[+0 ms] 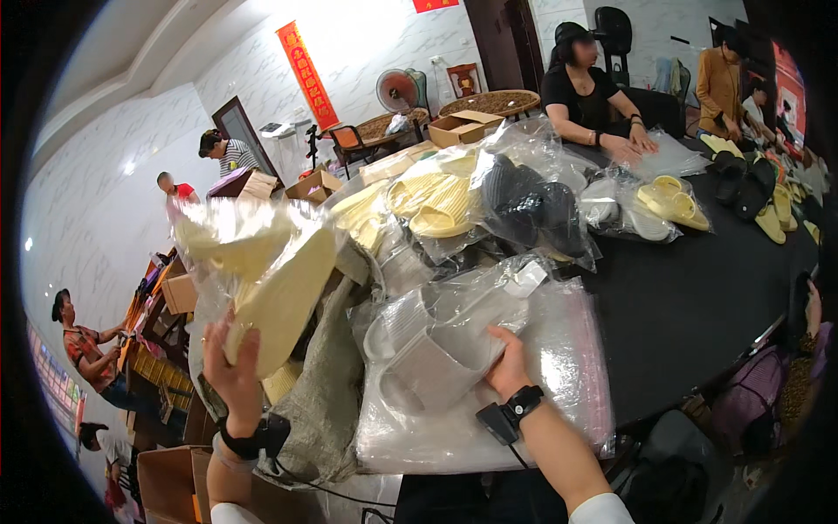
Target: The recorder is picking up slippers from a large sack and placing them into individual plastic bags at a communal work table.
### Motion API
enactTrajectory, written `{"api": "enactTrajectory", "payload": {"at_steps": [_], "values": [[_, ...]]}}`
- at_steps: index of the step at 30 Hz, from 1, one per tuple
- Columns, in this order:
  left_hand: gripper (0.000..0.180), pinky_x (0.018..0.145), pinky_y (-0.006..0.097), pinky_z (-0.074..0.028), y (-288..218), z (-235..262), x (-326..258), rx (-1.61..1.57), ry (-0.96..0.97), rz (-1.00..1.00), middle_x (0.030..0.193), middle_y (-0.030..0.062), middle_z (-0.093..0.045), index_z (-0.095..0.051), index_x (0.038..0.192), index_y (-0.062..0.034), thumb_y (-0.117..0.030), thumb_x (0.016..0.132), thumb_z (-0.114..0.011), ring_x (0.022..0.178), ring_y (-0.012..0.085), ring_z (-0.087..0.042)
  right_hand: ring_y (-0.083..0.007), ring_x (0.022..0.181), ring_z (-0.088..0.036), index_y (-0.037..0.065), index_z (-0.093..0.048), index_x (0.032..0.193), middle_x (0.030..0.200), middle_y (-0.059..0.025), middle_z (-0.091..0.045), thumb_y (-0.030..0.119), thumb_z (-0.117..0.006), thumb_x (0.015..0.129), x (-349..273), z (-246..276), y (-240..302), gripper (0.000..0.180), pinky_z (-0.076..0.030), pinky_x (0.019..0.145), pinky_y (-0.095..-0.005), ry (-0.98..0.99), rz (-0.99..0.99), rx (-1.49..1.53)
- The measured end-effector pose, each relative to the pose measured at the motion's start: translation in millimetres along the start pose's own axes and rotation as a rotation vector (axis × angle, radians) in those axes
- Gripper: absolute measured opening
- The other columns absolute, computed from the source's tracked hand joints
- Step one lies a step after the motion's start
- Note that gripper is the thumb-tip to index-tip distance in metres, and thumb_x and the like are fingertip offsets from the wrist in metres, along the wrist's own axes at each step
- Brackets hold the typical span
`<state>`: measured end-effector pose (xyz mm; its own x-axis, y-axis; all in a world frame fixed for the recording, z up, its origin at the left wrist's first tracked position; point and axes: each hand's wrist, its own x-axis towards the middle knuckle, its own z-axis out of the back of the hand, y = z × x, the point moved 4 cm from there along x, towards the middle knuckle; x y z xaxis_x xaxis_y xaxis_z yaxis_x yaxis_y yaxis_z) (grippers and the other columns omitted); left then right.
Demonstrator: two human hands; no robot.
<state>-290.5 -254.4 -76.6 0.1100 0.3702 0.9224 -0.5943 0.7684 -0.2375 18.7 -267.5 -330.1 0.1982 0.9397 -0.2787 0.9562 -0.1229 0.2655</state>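
Observation:
My left hand (234, 375) is raised at the left, its fingers closed round the lower end of a pair of pale yellow slippers (288, 293) in a clear plastic bag. The slippers are tilted up, and glare blurs part of the bag. My right hand (508, 365) grips the edge of a pair of grey slide slippers (436, 367), also in a clear bag with a white label. These grey slippers lie over a stack of flat clear plastic bags (567, 384) at the table's front edge. Under my left hand stands an open grey-green woven sack (319, 402).
Bagged yellow slippers (432, 201) and black slippers (528, 205) are heaped beyond my hands on the black table (690, 297). A co-worker (589, 96) sits across it, hands on clear bags. Loose slippers (751, 183) lie far right. A cardboard box (166, 480) stands lower left.

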Motion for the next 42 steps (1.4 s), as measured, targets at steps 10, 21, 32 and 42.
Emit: {"api": "enactTrajectory", "payload": {"at_steps": [10, 21, 32, 42], "values": [[0.058, 0.093, 0.041, -0.034, -68, -186, 63, 0.112, 0.266, -0.534, 0.112, 0.0082, -0.053, -0.055, 0.122, -0.0154, 0.002, 0.068, -0.064, 0.108, 0.0283, -0.046, -0.0249, 0.100, -0.054, 0.004, -0.057, 0.103, 0.109, -0.0110, -0.057, 0.019, -0.057, 0.080, 9, 16, -4, 0.028, -0.043, 0.089, -0.0374, 0.015, 0.011, 0.043], [0.046, 0.103, 0.045, -0.026, -45, -151, -48, 0.125, 0.809, -0.288, 0.136, 0.0168, -0.039, -0.053, 0.121, -0.0099, -0.022, 0.078, -0.065, 0.130, 0.0351, -0.030, -0.0280, 0.099, -0.055, 0.004, -0.054, 0.108, 0.108, -0.0110, -0.057, 0.022, -0.058, 0.079, 2, 8, -2, 0.034, -0.044, 0.088, -0.0412, 0.055, -0.058, -0.011], [0.050, 0.070, 0.031, -0.046, -19, -77, -186, -0.285, 0.800, 0.554, 0.102, 0.0153, -0.051, -0.045, 0.120, 0.0025, -0.020, 0.081, -0.067, 0.085, 0.0223, -0.058, -0.0277, 0.104, -0.052, 0.001, -0.050, 0.112, 0.110, -0.0119, -0.055, 0.018, -0.059, 0.078, 3, -2, 5, 0.039, -0.041, 0.092, -0.0402, 0.084, 0.033, -0.097], [0.092, 0.085, 0.039, -0.041, -29, -85, -223, -0.163, 0.591, 0.436, 0.119, 0.0287, -0.038, -0.021, 0.132, 0.0112, -0.012, 0.065, -0.078, 0.101, 0.0380, -0.044, -0.0249, 0.113, -0.048, 0.002, -0.044, 0.124, 0.122, -0.0106, -0.051, 0.020, -0.058, 0.087, -19, -47, 12, 0.043, -0.036, 0.098, -0.0386, 0.016, 0.151, -0.277]]}}
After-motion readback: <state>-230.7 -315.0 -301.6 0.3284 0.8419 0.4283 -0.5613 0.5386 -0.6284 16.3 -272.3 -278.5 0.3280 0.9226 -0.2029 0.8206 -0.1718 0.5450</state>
